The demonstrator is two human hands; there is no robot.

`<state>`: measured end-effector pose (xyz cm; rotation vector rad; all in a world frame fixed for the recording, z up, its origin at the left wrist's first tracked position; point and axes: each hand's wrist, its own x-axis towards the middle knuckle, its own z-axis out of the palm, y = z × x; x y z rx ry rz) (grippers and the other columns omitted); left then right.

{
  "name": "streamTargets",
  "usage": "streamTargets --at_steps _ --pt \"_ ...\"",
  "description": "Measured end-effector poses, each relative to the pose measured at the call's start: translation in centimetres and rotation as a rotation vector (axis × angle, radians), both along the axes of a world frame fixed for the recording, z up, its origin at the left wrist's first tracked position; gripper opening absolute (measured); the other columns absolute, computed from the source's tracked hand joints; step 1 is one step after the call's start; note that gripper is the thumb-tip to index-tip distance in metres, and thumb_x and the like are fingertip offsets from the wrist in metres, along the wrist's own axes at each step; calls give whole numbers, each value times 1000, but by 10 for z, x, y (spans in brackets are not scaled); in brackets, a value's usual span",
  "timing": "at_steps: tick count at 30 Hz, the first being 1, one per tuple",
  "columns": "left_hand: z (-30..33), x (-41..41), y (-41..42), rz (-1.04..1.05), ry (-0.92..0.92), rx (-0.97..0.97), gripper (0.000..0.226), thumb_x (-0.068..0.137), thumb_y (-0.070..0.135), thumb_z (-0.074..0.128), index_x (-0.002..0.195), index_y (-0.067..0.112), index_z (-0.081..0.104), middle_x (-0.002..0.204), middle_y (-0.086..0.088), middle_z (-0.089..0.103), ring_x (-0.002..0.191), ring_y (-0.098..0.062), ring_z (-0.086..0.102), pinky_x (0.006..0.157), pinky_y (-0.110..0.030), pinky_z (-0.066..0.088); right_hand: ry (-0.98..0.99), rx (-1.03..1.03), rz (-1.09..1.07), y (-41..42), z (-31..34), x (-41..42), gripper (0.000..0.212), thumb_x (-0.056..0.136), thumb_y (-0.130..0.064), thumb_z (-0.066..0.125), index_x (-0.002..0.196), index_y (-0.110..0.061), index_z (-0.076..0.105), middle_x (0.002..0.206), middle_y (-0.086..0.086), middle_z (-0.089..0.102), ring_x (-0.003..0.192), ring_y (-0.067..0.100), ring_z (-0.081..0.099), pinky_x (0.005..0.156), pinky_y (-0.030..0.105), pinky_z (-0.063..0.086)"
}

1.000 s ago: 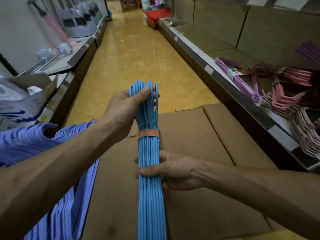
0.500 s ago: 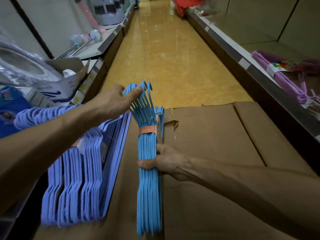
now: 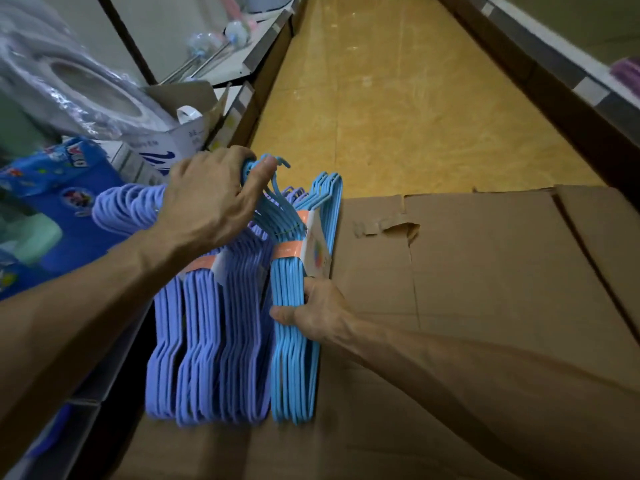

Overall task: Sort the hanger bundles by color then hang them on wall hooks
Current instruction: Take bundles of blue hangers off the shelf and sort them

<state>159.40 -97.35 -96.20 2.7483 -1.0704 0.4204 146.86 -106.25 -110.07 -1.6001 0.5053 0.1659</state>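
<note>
My left hand [image 3: 211, 199] grips the hook ends of the light-blue hanger bundle [image 3: 294, 327], my right hand [image 3: 317, 313] pinches its middle below the orange band [image 3: 289, 249]. Bundle rests on the cardboard box [image 3: 485, 271], touching the purple hanger bundles [image 3: 207, 341], maybe 3, edges blurred.

Two bare forearms, left hand [image 3: 211, 202], right hand [image 3: 320, 315], no sleeves.
</note>
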Motion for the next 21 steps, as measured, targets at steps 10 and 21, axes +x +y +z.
streamTargets --at_steps 10,21 --pt "-32 16 17 48 104 34 65 95 61 5 120 31 57 120 -1 60 120 -29 48 102 -50 29 52 -36 148 13 -33 20 42 81 -30 82 113 -9 64 111 9 68 101 27 65 89 42 58" --pt "-31 20 20 91 166 114 75 89 66 0 133 30 48 136 -4 51 134 -29 37 114 -55 19 64 -160 337 -3 -16 9 51 83 -48 75 121 -17 62 120 5 68 110 26 64 98 45 54"
